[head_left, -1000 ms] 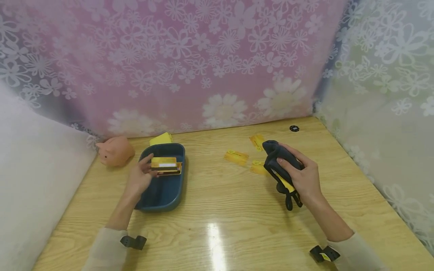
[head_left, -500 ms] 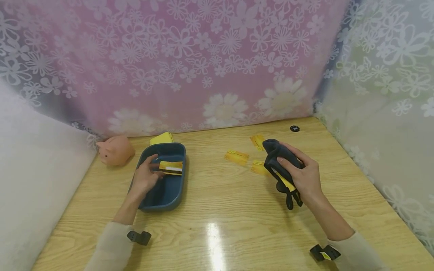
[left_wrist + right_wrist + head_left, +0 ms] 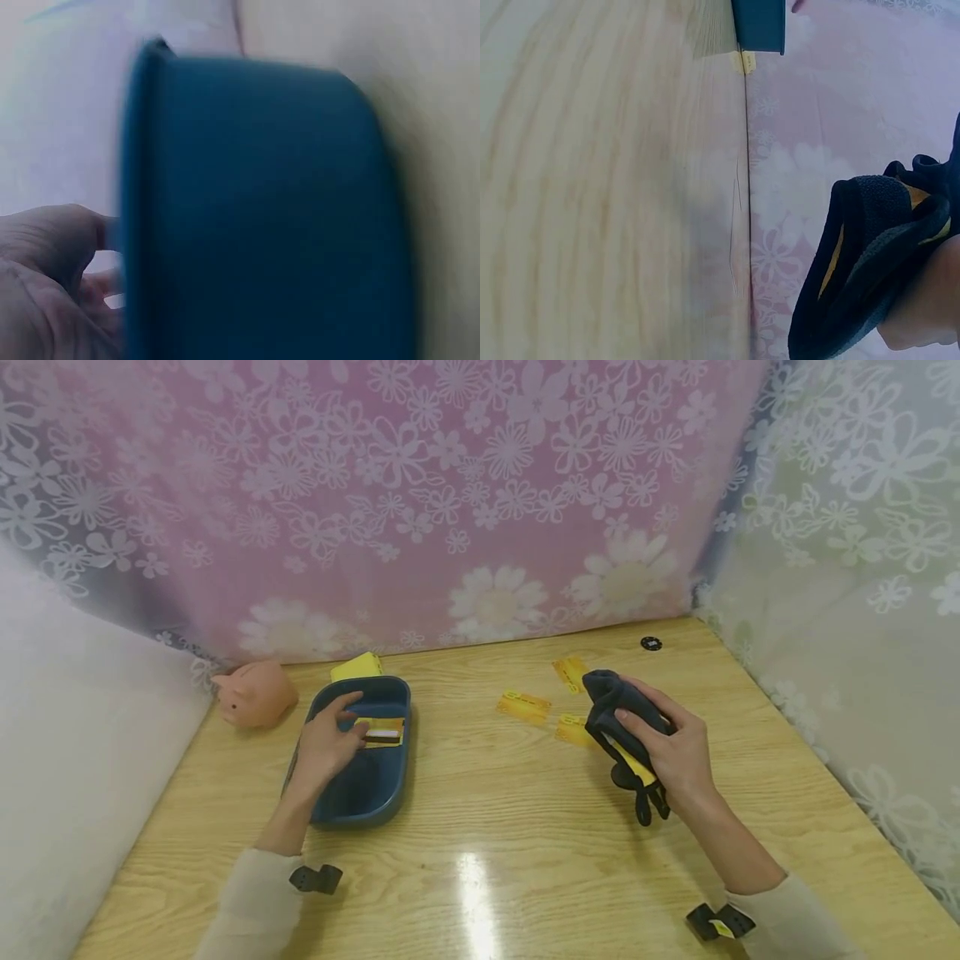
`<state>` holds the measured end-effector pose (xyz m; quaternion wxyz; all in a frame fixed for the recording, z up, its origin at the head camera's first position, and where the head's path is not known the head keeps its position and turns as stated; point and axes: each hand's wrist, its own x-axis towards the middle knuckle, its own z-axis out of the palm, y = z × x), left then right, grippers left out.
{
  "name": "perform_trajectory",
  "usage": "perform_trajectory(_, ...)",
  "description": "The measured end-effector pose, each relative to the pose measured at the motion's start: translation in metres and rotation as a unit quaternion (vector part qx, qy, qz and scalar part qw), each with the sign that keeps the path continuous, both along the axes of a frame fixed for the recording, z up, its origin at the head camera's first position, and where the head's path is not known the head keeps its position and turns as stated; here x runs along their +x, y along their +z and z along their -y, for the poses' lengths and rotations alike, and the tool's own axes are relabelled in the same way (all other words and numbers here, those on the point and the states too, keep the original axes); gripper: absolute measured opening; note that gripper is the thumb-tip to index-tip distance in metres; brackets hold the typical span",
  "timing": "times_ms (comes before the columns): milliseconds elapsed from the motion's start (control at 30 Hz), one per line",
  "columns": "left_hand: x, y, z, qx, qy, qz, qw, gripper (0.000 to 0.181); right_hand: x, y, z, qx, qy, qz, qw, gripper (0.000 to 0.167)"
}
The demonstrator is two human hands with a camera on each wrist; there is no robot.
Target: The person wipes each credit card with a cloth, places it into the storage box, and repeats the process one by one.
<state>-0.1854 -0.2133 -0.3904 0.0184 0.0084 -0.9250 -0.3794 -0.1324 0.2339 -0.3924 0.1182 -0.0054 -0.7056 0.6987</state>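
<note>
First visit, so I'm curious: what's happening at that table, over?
Left fingers apart over blue tray, near yellow cards. Right fingers gripping dark pouch. Three loose cards near pouch; nothing visibly in the way.

Even, soft light across wooden table; white glare streak toward near side. Faint shadow under dark pouch. Left-wrist view dim, bluish, blue bin blurred; right-wrist view cool, soft.

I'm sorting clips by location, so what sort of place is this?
Probably an indoor nook curtained off for tabletop recording, though the room beyond is out of view: a wood-grain table with a pink flowered backdrop behind it and pale coverings on both sides.
</note>
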Motion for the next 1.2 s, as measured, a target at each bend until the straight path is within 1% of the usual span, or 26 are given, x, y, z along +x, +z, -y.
perform_trajectory(67,0.0,0.009,-0.016,0.013,-0.016,-0.015,0.9997,0.056,0.0,0.001,-0.001,-0.01,-0.004,0.002,0.9999,0.052)
perform_trajectory(133,0.0,0.017,-0.037,0.031,-0.046,-0.031,0.998,0.053,0.0,0.002,-0.002,-0.022,-0.007,0.002,0.9997,0.053)
perform_trajectory(200,-0.001,0.022,-0.06,0.05,-0.083,-0.044,0.9943,0.05,-0.001,0.003,-0.002,-0.034,-0.007,0.002,0.9994,0.054)
perform_trajectory(267,-0.003,0.022,-0.085,0.069,-0.117,-0.045,0.9898,0.047,0.0,0.004,-0.003,-0.04,-0.008,0.003,0.9992,0.054)
perform_trajectory(300,-0.005,0.021,-0.097,0.074,-0.132,-0.046,0.9874,0.047,0.0,0.004,-0.004,-0.042,-0.008,0.004,0.9991,0.055)
perform_trajectory(367,-0.011,0.015,-0.12,0.088,-0.154,-0.034,0.9836,0.045,0.001,0.004,-0.004,-0.047,-0.007,0.005,0.9989,0.055)
perform_trajectory(433,-0.019,0.006,-0.14,0.095,-0.17,-0.021,0.9807,0.045,0.002,0.004,-0.005,-0.05,-0.008,0.006,0.9987,0.055)
perform_trajectory(533,-0.032,-0.01,-0.161,0.096,-0.192,-0.004,0.9768,0.045,0.003,0.005,-0.005,-0.051,-0.009,0.005,0.9986,0.054)
perform_trajectory(600,-0.042,-0.021,-0.169,0.095,-0.197,0.004,0.9758,0.046,0.004,0.005,-0.004,-0.049,-0.01,0.003,0.9987,0.053)
perform_trajectory(700,-0.057,-0.036,-0.176,0.093,-0.197,0.013,0.9758,0.051,0.006,0.005,-0.006,-0.049,-0.009,0.001,0.9988,0.053)
perform_trajectory(800,-0.071,-0.048,-0.177,0.084,-0.205,0.021,0.975,0.062,0.006,0.006,-0.006,-0.049,-0.009,0.002,0.9988,0.054)
perform_trajectory(900,-0.082,-0.057,-0.176,0.069,-0.22,0.027,0.9727,0.07,0.007,0.005,-0.007,-0.047,-0.01,0.006,0.9988,0.055)
perform_trajectory(1033,-0.091,-0.061,-0.177,0.066,-0.233,0.023,0.97,0.071,0.006,0.005,-0.009,-0.044,-0.009,0.01,0.9989,0.055)
perform_trajectory(1100,-0.095,-0.06,-0.177,0.065,-0.235,0.017,0.9697,0.07,0.006,0.005,-0.009,-0.043,-0.01,0.012,0.999,0.055)
perform_trajectory(1167,-0.098,-0.06,-0.178,0.055,-0.24,0.014,0.9691,0.068,0.006,0.006,-0.01,-0.04,-0.011,0.013,0.999,0.055)
perform_trajectory(1200,-0.099,-0.059,-0.178,0.051,-0.242,0.018,0.9687,0.067,0.006,0.007,-0.01,-0.038,-0.011,0.014,0.9991,0.055)
